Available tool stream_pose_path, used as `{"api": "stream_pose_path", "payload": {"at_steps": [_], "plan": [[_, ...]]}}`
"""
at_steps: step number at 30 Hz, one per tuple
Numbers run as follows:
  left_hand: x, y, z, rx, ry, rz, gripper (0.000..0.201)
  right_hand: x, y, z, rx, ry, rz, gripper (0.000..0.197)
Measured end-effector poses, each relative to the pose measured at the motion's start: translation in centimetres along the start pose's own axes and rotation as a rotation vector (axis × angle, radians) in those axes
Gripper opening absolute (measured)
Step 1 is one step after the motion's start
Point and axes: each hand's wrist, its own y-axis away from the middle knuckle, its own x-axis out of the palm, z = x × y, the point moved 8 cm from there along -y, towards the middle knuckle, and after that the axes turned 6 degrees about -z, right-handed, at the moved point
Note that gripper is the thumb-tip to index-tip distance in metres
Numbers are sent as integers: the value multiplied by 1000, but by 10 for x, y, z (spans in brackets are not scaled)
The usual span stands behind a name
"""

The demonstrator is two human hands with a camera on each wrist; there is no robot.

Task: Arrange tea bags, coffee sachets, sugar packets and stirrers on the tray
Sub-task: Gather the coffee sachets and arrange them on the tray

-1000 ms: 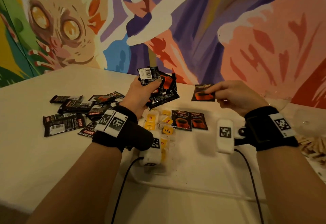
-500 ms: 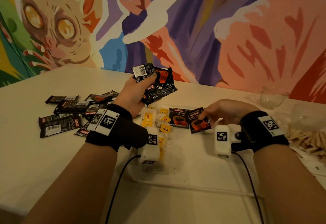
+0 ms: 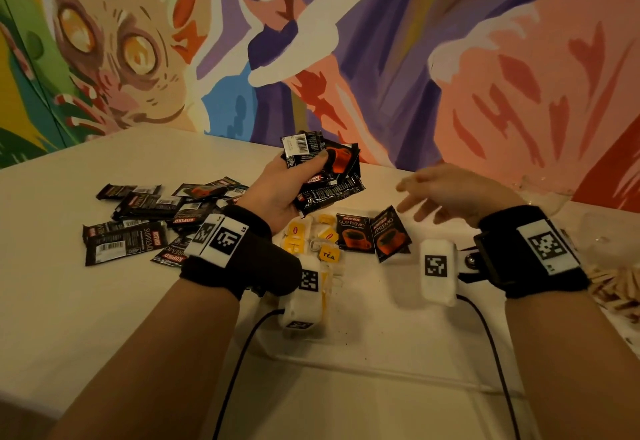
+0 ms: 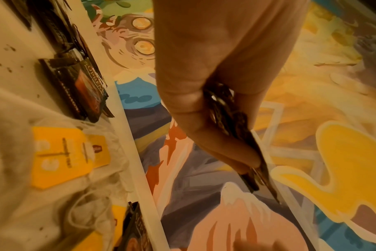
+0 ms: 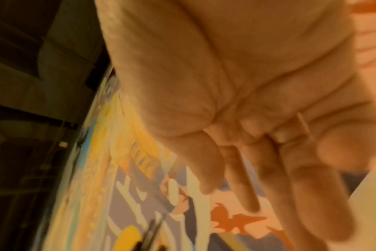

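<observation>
My left hand grips a bunch of black coffee sachets above the clear tray; in the left wrist view the same sachets show edge-on between thumb and fingers. Two coffee sachets lie side by side on the tray, next to yellow-tagged tea bags. My right hand hovers empty above and right of those two sachets, fingers spread and straight. More coffee sachets lie scattered on the table to the left.
Wooden stirrers are piled at the right edge. A clear glass bowl stands at the back right near the painted wall. The white table stretches to the left and front.
My right hand laid its coffee sachet on the tray beside the first one, let go and lifted away with fingers spread. The left hand kept its bunch, barely moving.
</observation>
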Motion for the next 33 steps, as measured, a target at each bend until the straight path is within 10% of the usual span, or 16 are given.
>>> {"api": "stream_pose_path", "payload": {"at_steps": [13,24,33], "plan": [[22,7,6,42,-139,167,27,19,15,48,-187,-368,-237,36],[-14,-6,-4,102,-100,-112,24,-8,5,23,-84,-378,-338,10],[-35,-10,-17,189,5,-265,27,33,-1,-7,172,-382,-16,17]]}}
